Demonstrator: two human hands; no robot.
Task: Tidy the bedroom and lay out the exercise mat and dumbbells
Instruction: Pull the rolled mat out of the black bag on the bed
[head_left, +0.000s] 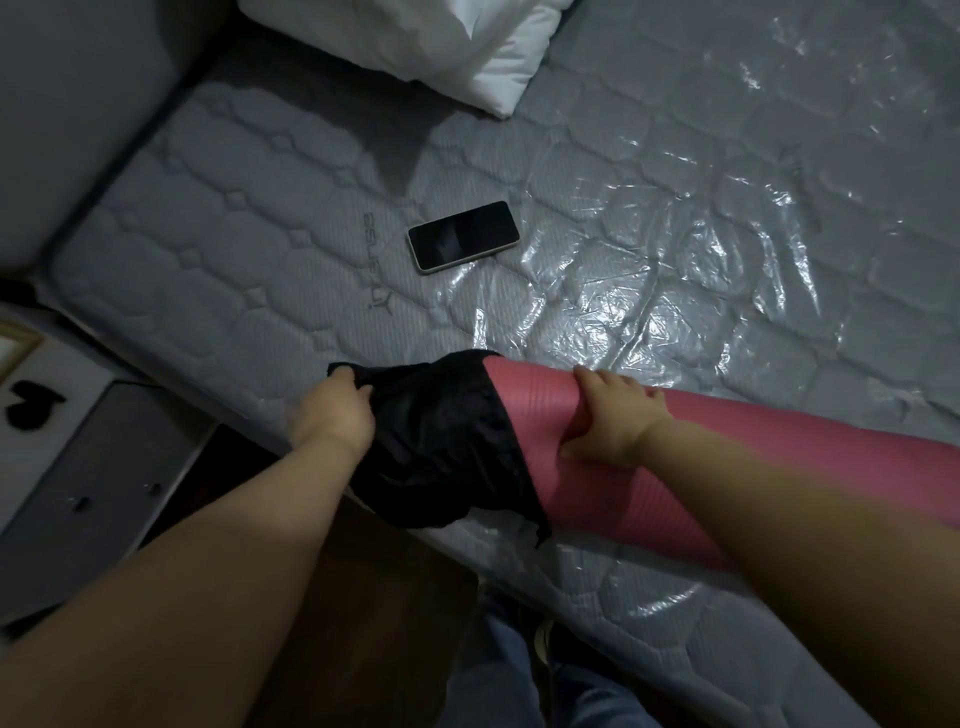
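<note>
The left hand (332, 415) reaches out from the 7 o'clock corner, arm stretched long. Its fingers curl around the edge of a black bag (436, 441) and hold it tight. The right hand (610, 421) comes in from 4 o'clock. Its fingers bend over the top of a rolled pink mat (753, 467) and its thumb sits on the near side, so it grips the roll.

The black bag covers the left end of the mat like a sock. The rest of the mat sticks out of the bag toward 3 o'clock. The mat lies on the near edge of a mattress (234, 270).

Gray letters are sewn on the mattress near the middle, but they are upside down and I cannot read them well. Shiny clear plastic (701, 260) covers the mattress toward 2 o'clock.

A phone (463, 236) with a dark screen lies flat at 12 o'clock from the bag, well apart from it. A white pillow (467, 47) sits far up at 12 o'clock. A gray cabinet (88, 493) stands at 9 o'clock beside the bed.
</note>
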